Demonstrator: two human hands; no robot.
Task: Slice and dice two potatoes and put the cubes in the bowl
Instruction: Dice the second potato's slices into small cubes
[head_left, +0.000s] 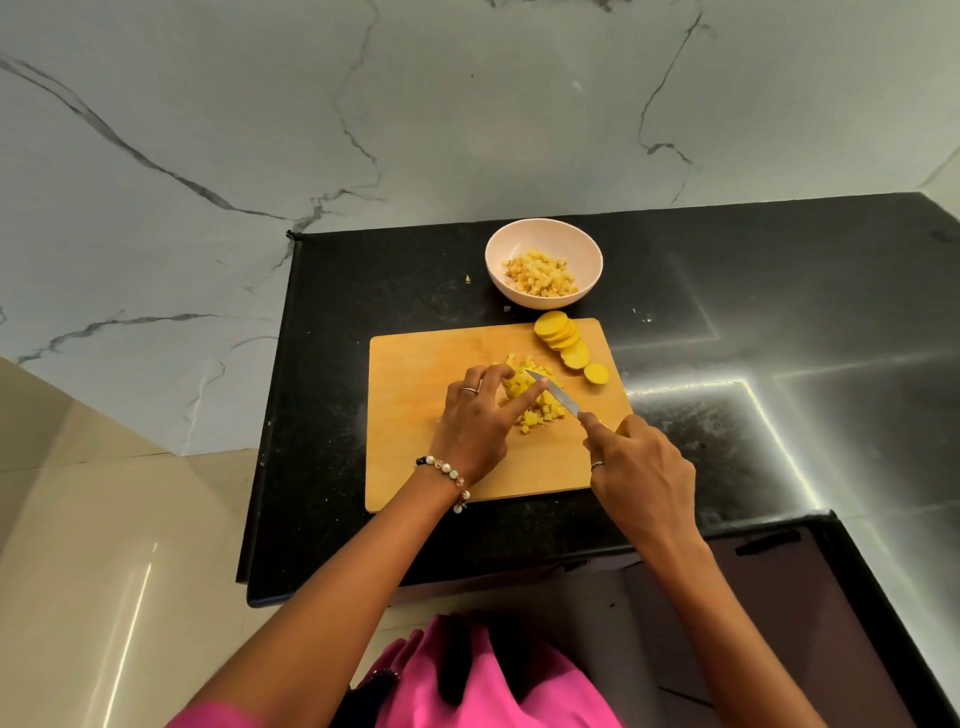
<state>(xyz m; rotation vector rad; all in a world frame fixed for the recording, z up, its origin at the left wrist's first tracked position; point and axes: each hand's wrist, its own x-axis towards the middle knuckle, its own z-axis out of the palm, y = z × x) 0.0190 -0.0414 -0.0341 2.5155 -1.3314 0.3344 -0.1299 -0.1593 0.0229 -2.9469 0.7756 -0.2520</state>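
Observation:
A wooden cutting board (415, 374) lies on the black counter. In its middle sits a pile of yellow potato cubes (537, 408). My left hand (480, 415) rests on the pile, its fingers curved over the pieces and one fingertip touching the blade. My right hand (636, 467) grips the handle of a knife (553, 392), whose blade points up-left into the pile. A row of round potato slices (566, 343) lies at the board's far right corner. Behind the board stands a pale bowl (584, 247) holding several potato cubes.
The black counter (779, 291) ends at a left edge near the marble wall (208, 156) and at a front edge by my body. A small potato scrap (468, 279) lies left of the bowl. Bright light strips reflect on the counter's right side.

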